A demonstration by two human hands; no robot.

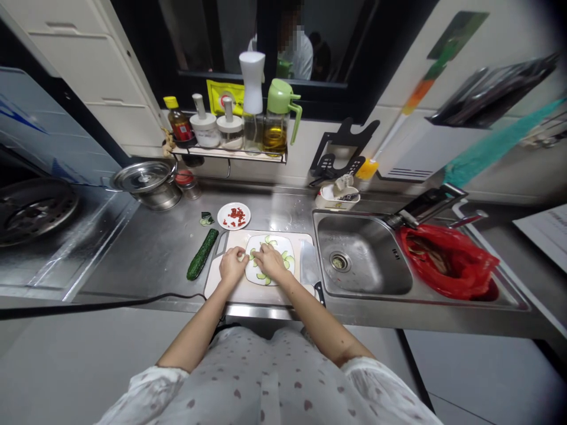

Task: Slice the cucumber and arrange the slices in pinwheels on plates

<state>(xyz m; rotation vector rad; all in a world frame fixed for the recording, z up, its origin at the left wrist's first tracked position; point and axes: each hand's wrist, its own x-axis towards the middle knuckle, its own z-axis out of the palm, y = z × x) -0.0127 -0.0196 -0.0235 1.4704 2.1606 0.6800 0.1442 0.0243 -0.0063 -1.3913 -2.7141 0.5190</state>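
A white plate (275,277) with rounded corners lies on the light cutting board (234,293), and pale green cucumber slices (289,260) are arranged on it. My left hand (233,265) is at the plate's left edge, fingers curled together; what they pinch, if anything, is too small to make out. Over the plate's upper left part, my right hand (271,262) has its fingertips closed at a slice. To the right on the board lies a knife (309,262) with a wide blade and a black handle. A dark green cucumber (202,255) rests left of the board.
Behind the board stand a small plate of chopped red pieces (234,216) and some cucumber offcuts (206,219). The sink (363,254) is at the right, beside a red plastic bag (456,265). A lidded pot (153,183) stands back left, near a seasoning rack (230,154).
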